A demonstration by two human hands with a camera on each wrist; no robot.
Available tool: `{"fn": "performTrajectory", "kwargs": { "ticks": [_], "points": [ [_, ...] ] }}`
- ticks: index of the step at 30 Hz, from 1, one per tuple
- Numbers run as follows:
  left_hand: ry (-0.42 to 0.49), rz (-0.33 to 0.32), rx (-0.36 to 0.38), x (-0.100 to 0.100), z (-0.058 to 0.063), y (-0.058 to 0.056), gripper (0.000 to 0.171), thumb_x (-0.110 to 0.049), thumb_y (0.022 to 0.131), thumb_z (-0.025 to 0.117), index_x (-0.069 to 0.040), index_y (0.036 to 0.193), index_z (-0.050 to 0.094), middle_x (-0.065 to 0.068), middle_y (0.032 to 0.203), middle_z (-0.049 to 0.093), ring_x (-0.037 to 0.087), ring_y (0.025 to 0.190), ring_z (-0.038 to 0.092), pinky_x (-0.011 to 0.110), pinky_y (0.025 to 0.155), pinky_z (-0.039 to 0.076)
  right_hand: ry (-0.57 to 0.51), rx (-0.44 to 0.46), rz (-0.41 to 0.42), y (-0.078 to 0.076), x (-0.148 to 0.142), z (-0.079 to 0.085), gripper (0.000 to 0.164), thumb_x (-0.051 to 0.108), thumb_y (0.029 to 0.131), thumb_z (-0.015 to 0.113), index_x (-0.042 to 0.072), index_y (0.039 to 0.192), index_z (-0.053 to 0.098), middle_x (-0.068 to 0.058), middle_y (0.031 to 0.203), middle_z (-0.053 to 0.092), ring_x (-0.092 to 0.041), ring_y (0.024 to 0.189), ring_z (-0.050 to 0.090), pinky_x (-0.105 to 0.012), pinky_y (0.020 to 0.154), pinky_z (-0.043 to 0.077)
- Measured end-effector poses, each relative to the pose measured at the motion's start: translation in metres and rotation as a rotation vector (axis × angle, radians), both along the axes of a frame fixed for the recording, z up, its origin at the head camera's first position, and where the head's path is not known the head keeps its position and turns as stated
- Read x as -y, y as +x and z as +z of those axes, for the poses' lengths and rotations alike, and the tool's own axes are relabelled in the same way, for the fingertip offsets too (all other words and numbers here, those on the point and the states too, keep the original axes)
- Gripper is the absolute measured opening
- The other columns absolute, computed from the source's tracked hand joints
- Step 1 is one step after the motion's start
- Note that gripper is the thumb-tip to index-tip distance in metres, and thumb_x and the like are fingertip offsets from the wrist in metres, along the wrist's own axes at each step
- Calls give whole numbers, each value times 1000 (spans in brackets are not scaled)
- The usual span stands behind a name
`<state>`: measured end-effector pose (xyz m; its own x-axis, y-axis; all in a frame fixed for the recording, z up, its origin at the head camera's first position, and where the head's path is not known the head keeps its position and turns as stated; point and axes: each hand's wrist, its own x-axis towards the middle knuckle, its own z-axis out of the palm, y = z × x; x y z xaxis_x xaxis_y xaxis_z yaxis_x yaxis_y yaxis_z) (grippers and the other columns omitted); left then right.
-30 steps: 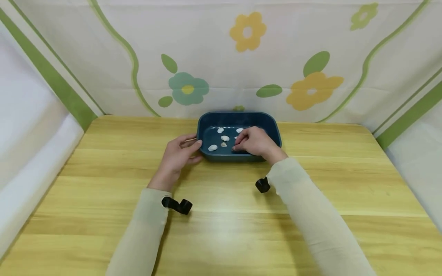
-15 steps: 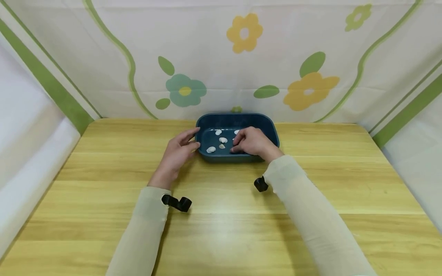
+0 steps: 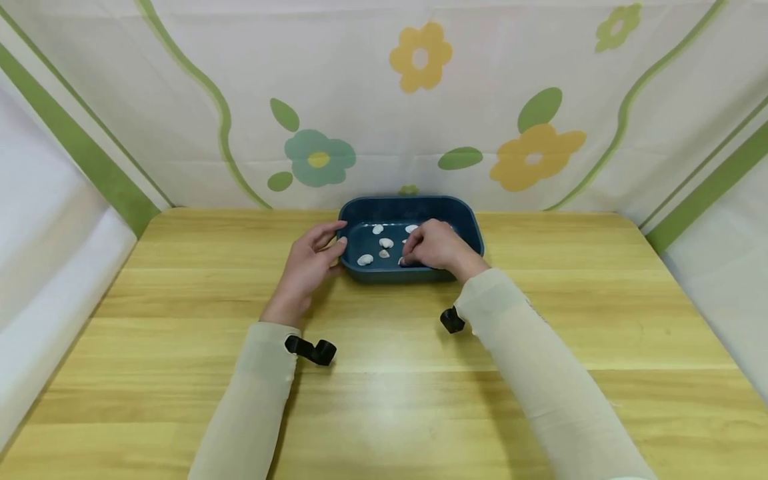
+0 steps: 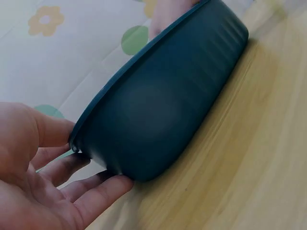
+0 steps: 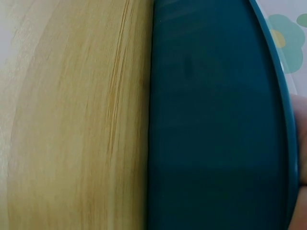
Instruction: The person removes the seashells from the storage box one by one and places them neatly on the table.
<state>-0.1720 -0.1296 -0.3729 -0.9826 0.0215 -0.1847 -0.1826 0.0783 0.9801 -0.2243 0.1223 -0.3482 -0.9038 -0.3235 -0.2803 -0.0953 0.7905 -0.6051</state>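
Note:
A dark blue rectangular basin [image 3: 414, 275] stands on the wooden table against the cloth backdrop. Several small white seashells [image 3: 365, 260] lie spread on its floor. My right hand [image 3: 441, 247] reaches over the near wall into the basin, thumb and fingers pinching a small white shell [image 3: 401, 261] low near the floor. It hides part of the basin's right side. At the left end my left hand [image 3: 309, 263] touches the rim and outer wall with its fingertips. In the left wrist view, its fingers [image 4: 103, 196] extend against the outside wall [image 4: 144, 115], below the rim.
A light wooden table [image 3: 384, 400] stretches in front of the basin and to both sides. Behind it hangs a white cloth [image 3: 372, 80] with flowers and green lines. A black wrist camera mount [image 3: 312, 350] sticks out from the left sleeve, another mount [image 3: 452, 320] from the right.
The view has shifted slightly. My right hand stays in the basin, and a white shell edge now shows at its fingertips. The left fingers have shifted slightly at the basin's end.

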Motion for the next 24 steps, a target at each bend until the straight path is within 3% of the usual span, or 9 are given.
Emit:
{"fn": "performTrajectory", "kwargs": {
  "ticks": [13,24],
  "points": [
    [44,26,23,2,-1,1,45,-23,108,69,-25,152,62,0,168,50,25,142,62,50,109,58,8,46,-8,-1,-2,2,10,17,100,78,10,101,85,-7,124,77,-26,115,66,-43,105,56],
    [55,61,24,-2,-1,3,45,-23,107,70,-25,151,64,0,163,56,22,147,58,49,113,56,-42,89,31,1,-5,1,10,15,101,74,9,102,83,-8,121,76,-25,109,66,-41,100,57]
  ]
}}
